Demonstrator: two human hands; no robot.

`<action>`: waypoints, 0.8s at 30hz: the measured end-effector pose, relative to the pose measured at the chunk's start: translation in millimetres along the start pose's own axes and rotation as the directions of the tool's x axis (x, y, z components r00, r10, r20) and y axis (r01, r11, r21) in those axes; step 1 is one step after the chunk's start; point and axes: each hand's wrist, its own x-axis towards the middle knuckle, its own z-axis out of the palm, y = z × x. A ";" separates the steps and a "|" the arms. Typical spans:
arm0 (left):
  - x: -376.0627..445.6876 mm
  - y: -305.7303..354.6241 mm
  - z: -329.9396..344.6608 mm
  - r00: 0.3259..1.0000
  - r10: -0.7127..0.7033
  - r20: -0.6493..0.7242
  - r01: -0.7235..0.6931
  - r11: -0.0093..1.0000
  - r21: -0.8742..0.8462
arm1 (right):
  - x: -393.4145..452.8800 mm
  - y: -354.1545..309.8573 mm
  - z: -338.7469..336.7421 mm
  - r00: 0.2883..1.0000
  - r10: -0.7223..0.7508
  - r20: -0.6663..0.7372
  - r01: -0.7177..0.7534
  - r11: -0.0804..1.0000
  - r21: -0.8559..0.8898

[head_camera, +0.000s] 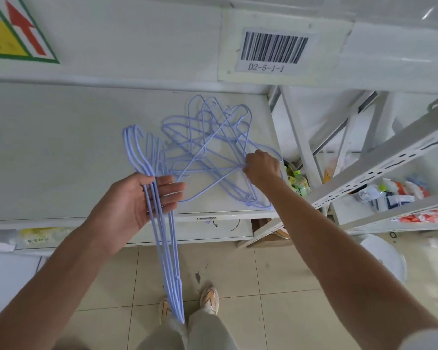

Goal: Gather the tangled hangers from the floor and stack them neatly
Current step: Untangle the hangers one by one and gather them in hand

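While left hand (139,198) loosely cradles aligned lilac hangers (162,223), right hand (262,169) fingers pinch tangled pile (213,147).

The hangers (214,147) I'm sorting are thin wire in a smooth, pale-blue coating with a faint sheen. They lie on a matt white shelf (61,147) of painted metal. Below, the floor tiles (276,286) look glossy beige, and the barcode label (273,50) is paper.
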 end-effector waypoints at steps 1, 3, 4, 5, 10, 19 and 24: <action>-0.6 -1.1 -0.1 1.000 0.010 -0.003 -0.010 1.000 0.000 | 2.6 0.9 -3.6 1.000 -0.026 -0.014 0.026 0.999 -0.033; -4.0 -1.0 1.3 0.999 0.038 -0.015 -0.038 0.999 -0.001 | 5.0 2.1 -14.0 0.996 -0.083 -0.023 0.080 0.991 -0.104; -6.8 0.7 2.0 0.998 0.053 -0.022 -0.053 0.999 -0.002 | 5.2 3.3 -20.3 0.994 -0.110 -0.009 0.108 0.987 -0.122; -10.0 3.9 3.0 0.997 0.069 -0.031 -0.069 0.998 -0.004 | 4.5 4.5 -28.0 0.992 -0.129 0.010 0.129 0.983 -0.131; -39.9 36.9 -0.6 0.985 0.135 -0.107 -0.142 0.988 -0.066 | -9.3 6.9 -78.3 0.985 -0.168 0.036 0.171 0.977 -0.125; -75.7 60.1 -12.1 0.964 0.222 -0.146 -0.221 0.975 0.019 | -33.7 -25.1 -163.3 0.967 -0.018 0.256 -0.130 0.825 0.550; -64.0 40.2 -15.2 0.969 0.206 -0.134 -0.201 0.978 0.047 | -63.3 -63.2 -184.3 0.926 -0.070 0.371 -0.209 0.723 0.659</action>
